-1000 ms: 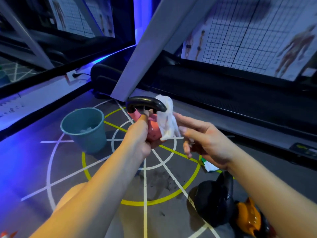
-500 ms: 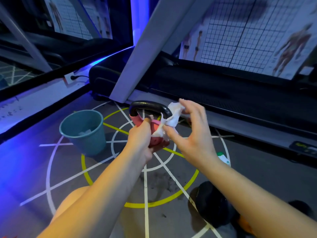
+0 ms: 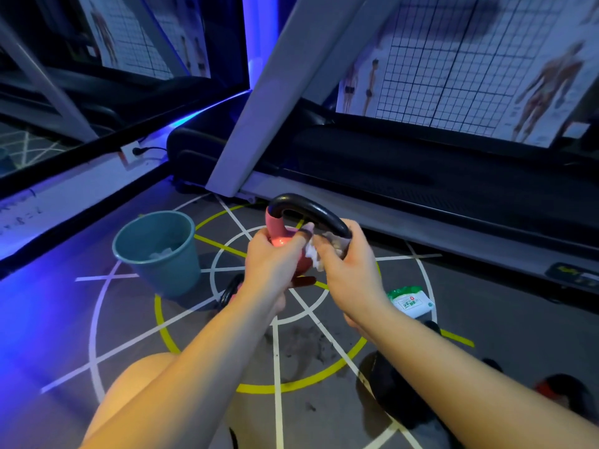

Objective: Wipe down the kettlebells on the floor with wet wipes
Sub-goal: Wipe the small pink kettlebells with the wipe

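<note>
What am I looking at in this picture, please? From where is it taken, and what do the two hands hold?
There is no machine here. A camera worn on a person's head looks down at their own bare arms. The left hand holds up a pink kettlebell with a black handle. The right hand presses a white wet wipe against it. On the gym floor stand a teal bucket, a pack of wipes and a black kettlebell. Behind is a treadmill.

Dim room — blue-violet glow spills along the left wall (image 3: 81, 189) and floor (image 3: 48, 319). Warm light on the forearms. Wide-angle bending at edges — upper posters (image 3: 486, 59) slightly blurred.
</note>
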Tool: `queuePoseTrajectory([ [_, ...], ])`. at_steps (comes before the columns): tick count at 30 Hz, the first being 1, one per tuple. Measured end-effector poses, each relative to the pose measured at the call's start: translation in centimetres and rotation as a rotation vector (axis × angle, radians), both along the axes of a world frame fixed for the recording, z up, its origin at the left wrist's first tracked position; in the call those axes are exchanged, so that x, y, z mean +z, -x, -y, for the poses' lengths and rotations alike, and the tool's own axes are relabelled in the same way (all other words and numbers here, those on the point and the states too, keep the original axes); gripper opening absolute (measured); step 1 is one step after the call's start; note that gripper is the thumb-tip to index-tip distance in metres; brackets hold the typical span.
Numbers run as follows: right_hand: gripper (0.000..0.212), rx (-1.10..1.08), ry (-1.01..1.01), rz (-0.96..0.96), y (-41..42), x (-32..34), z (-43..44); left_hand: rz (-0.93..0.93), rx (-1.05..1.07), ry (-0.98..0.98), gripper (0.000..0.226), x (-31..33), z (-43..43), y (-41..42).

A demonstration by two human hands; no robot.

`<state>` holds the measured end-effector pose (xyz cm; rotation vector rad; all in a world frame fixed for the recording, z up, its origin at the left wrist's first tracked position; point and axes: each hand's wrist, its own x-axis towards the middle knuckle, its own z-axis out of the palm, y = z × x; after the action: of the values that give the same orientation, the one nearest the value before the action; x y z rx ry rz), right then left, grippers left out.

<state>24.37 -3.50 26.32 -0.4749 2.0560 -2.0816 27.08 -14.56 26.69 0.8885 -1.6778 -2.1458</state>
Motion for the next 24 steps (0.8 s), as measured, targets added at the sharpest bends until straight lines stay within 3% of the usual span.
queuePoseTrajectory([
  [8, 0.028, 0.126, 0.065, 0.066, 1.7, 0.5, -0.6, 0.014, -0.068, -0.169, 0.028, -0.8, -0.5, -0.2],
  [11, 0.03, 0.073, 0.03, 0.09, 1.8, 0.0, -0.6, 0.012, -0.049, -0.177, 0.026, -1.2, -1.0, -0.1],
  [17, 0.003, 0.081, -0.077, 0.206, 1.4, -0.9, -1.1, 0.022, 0.01, -0.113, 0.013, -2.0, -1.5, -0.4],
  [24, 0.016, 0.002, -0.025, 0.156, 0.3, -1.6, -0.1, -0.063, -0.121, -0.164, 0.022, -2.3, -1.6, -1.9],
])
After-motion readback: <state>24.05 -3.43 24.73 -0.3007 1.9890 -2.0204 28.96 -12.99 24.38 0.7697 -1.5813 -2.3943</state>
